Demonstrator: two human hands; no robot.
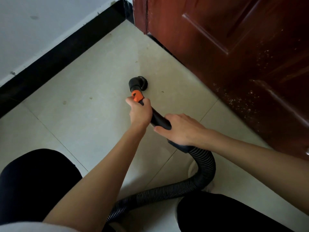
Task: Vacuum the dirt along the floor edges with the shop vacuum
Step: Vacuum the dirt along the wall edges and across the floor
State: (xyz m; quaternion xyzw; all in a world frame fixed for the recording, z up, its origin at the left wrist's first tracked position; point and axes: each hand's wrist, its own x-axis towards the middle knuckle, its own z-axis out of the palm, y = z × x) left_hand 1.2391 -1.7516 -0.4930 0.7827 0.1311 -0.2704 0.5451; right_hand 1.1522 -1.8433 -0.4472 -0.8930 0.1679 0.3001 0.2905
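Left hand (139, 113) grips the wand's orange collar (137, 96); right hand (179, 129) wraps the black handle (159, 118). Round brush nozzle (139, 83) rests on the floor (83, 91) near the door (234, 47); no readable writing

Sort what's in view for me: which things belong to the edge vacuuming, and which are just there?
Job: brush nozzle, orange collar, black handle tube, ribbed hose, left hand, right hand, black baseboard, tiled floor.
Just there: red-brown door, white wall.
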